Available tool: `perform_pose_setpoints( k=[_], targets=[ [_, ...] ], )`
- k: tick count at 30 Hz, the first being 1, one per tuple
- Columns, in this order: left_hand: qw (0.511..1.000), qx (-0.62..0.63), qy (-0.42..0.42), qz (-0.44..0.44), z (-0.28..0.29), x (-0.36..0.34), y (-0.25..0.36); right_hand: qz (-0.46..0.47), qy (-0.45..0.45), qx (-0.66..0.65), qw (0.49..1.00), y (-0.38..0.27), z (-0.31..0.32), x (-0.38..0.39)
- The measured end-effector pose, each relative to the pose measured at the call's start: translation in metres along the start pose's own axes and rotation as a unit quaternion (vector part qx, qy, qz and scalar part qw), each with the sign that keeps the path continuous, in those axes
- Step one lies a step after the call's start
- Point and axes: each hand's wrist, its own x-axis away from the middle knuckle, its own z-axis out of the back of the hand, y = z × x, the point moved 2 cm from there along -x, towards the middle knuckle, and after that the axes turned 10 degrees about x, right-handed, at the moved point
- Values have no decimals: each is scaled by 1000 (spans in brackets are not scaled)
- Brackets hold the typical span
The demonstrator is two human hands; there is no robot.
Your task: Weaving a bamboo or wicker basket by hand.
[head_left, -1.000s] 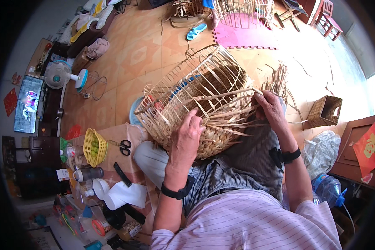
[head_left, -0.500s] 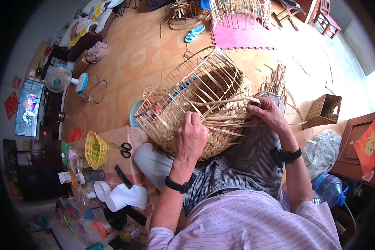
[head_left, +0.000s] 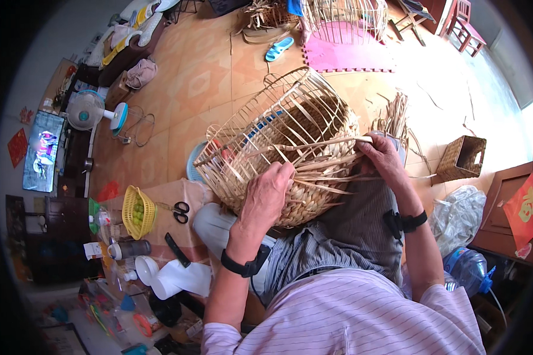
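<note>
A half-woven basket (head_left: 313, 204) lies tilted across my lap. Its lower wall is dense braided dried leaf; farther up, bare stakes stand in an open frame. My left hand (head_left: 268, 192) is closed against the woven side, where loose strip ends fan out to its right; its fingertips are partly hidden. My right hand (head_left: 385, 157) pinches the end of a long pale leaf strip (head_left: 322, 143) at the basket's right side. That strip runs leftward across the stakes, above my left hand. Through the frame something blue and something red show behind the basket.
A bundle of dried strips (head_left: 393, 115) lies beyond my right knee, near a small woven box (head_left: 463, 158). To the left are scissors (head_left: 181, 212), a knife (head_left: 177, 249), a yellow basket (head_left: 137, 213) of green fruit and a fan (head_left: 94, 112). A plastic bag (head_left: 457, 213) sits right.
My left hand has shifted slightly, its wrist swinging left and its knuckles turning toward the right. My right hand has moved slightly right, still pinching the strip. The basket stays on my lap.
</note>
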Motion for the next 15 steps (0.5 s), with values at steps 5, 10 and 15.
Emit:
perform_pose_setpoints(
  k=[5, 10, 15],
  targets=[
    [995, 94, 29, -32, -2, -2, -8, 47, 52, 249, 966, -35, -8, -1],
    [991, 75, 107, -34, -21, 6, -19, 264, 138, 450, 842, -63, -32, -8],
    [976, 87, 194, -47, -35, 9, -25, 310, -1, 424, 851, -34, -26, -17]
  ],
)
